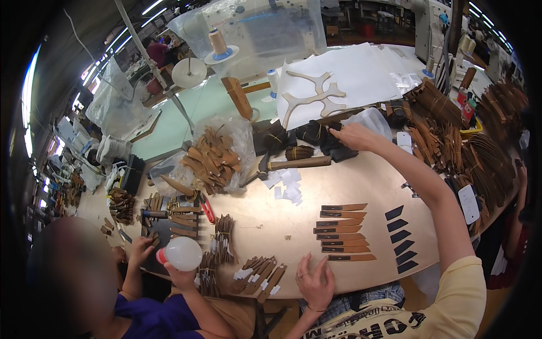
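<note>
My left hand (315,283) rests at the near table edge, fingers apart and holding nothing. Just beyond it lies a column of brown leather strips (345,229), each with a dark piece at its left end. Black slanted pieces (402,247) form another column to the right. My right arm stretches to the far side, where my right hand (358,137) bends its fingers down at a pile of dark bundled pieces (341,151). What its fingertips pinch, if anything, is hidden. Close by are a brown tied bundle (299,152) and a hammer (293,164).
On the left a co-worker holds a white round bottle (184,253) with a red cap. Leather scraps fill a clear bag (217,152). Red-handled snips (208,209) lie near tied strips (224,237). Pale templates (316,93) sit on white sheets; strip bundles (451,141) crowd the right.
</note>
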`<state>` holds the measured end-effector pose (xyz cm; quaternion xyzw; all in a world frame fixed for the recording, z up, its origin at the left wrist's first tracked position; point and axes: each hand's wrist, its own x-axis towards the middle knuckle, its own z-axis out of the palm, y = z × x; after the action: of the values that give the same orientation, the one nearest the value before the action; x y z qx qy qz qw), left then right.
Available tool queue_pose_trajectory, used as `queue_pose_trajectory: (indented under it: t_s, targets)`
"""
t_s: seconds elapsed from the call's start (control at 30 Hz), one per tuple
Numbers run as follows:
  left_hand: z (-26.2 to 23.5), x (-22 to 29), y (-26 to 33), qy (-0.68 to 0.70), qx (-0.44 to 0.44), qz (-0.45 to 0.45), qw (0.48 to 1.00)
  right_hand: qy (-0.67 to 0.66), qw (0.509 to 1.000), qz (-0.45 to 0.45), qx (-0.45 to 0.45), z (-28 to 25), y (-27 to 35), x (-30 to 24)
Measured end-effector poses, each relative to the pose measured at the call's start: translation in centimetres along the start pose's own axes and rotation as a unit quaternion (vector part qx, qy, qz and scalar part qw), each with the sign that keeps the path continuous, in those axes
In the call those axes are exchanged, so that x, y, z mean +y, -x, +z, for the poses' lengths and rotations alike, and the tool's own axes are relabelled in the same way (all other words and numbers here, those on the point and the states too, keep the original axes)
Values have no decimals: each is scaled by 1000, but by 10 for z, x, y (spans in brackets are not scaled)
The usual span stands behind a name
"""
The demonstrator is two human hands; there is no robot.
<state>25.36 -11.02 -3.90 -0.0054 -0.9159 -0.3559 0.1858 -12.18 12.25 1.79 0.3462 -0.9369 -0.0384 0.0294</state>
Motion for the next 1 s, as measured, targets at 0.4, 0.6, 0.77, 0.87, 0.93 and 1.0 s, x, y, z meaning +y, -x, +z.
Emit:
queue_pose_trajectory:
  t_s: [0.4, 0.6, 0.77, 0.87, 0.93, 1.0]
  targets:
    - [2, 1, -1, -35, -2, 5, 999, -94, 990, 54, 92, 23, -1, 6]
    - [-6, 6, -12, 98, -21, -46, 994, -185, 941, 141, 247, 33, 5, -6]
    - [-13, 14, -47, 394, -216, -148, 881, -405, 795, 240, 381, -7, 29, -27]
    - [-10, 21, -67, 602, -295, -254, 697, -407, 828, 98, 372, -38, 80, -79]
    - [-2, 26, -76, 729, -260, -293, 562, -326, 894, -24, 307, -52, 126, -127]
    - [3, 27, -87, 815, -274, -263, 438, -178, 941, -111, 264, -63, 159, -162]
